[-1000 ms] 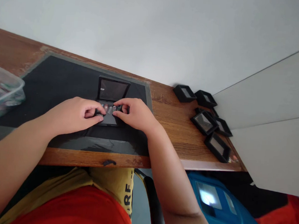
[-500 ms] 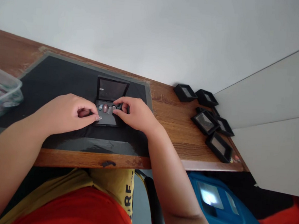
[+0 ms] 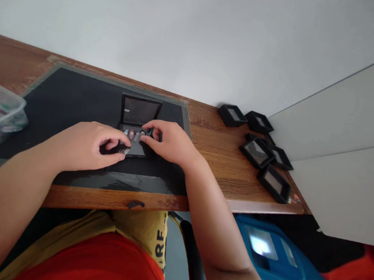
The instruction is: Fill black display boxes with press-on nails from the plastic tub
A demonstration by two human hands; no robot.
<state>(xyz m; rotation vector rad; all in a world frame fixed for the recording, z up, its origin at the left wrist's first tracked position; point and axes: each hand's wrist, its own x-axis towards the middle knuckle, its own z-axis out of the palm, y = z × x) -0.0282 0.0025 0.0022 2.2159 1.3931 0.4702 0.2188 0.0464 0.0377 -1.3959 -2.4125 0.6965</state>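
Note:
An open black hinged box stands on the dark mat with its clear-windowed lid raised. On the grey insert lies a row of small glossy pieces that look like press-on nails. At the insert's near left corner, my left hand has one shiny press-on nail between thumb and index finger. My right hand curls over the right side of the box, its thumb and index finger by the right end of the row. Its other fingers are partly hidden.
A clear plastic tub of small packets stands at the left edge. Several black window boxes lie to the right, near a white panel. The black mat is taped to the wooden table. Below is a blue plastic object.
My left thumb and index finger have spread apart a little around the press-on nail, which now shows more of its surface. The right hand and the box have hardly moved.

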